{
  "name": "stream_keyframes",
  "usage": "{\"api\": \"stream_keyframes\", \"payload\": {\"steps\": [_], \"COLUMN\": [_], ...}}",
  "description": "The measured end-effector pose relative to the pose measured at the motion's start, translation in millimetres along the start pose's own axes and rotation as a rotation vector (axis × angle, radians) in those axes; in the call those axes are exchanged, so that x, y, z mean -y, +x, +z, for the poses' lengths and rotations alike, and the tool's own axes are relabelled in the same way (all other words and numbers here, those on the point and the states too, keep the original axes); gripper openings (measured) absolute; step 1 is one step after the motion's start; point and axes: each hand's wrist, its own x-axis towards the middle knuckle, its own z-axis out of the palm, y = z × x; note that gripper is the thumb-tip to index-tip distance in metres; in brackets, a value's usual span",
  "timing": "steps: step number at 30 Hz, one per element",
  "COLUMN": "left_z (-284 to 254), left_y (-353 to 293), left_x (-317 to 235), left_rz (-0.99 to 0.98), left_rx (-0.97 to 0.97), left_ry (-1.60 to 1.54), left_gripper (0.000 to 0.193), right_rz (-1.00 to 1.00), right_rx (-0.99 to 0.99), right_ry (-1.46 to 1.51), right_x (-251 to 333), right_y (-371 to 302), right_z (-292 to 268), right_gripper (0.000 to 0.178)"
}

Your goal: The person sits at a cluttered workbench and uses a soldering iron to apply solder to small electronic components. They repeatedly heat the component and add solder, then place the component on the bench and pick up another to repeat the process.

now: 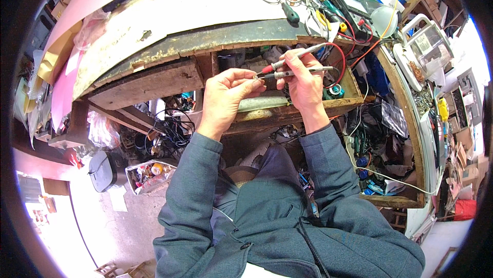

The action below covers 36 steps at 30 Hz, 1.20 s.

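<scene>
Thumb and fingers of my left hand (222,94) are pinched round a small, shiny part (257,78), too tiny to name. My right hand (307,87) grips two test probes side by side, much like chopsticks. One is a red-tipped test probe (311,48) with a red lead (342,58) looping off its rear end. Below it lies a grey test probe (321,68) with a dark lead. Both probe tips point left and reach the fingertips of my left hand; whether they touch the small part I cannot tell. Both hands are above an open wooden drawer (341,104).
A worn bench top with a white sheet (205,3) stretches behind the drawer. Tangled wires and tools, including a dark-handled tool (291,14), crowd its right end. Another cluttered drawer (380,201) stands at my right. Black cables (174,131) hang at left, above a box of parts (149,176).
</scene>
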Motion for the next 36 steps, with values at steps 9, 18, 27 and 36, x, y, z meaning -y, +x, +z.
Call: {"api": "stream_keyframes", "payload": {"steps": [9,18,27,36], "left_z": [1.5,3.4,4.8,5.9], "left_y": [-2.4,-2.2,-3.0,-4.2], "left_x": [-3.3,-2.8,-4.1,-4.7], "left_rz": [-0.014,-0.019,-0.006,0.009], "left_rx": [-0.008,-0.028,-0.065,-0.057], "left_ry": [0.005,0.040,0.045,0.047], "left_gripper": [0.024,0.021,0.017,0.017], "right_rz": [0.000,0.031,0.055,0.069], "right_rx": [0.015,-0.017,0.030,0.053], "right_ry": [-0.009,-0.057,-0.050,-0.049], "right_x": [-0.7,3.1,2.2,4.8], "right_y": [-0.8,-4.3,-1.0,-3.3], "right_z": [-0.2,3.9,-1.0,-0.4], "right_gripper": [0.016,0.014,0.015,0.013]}}
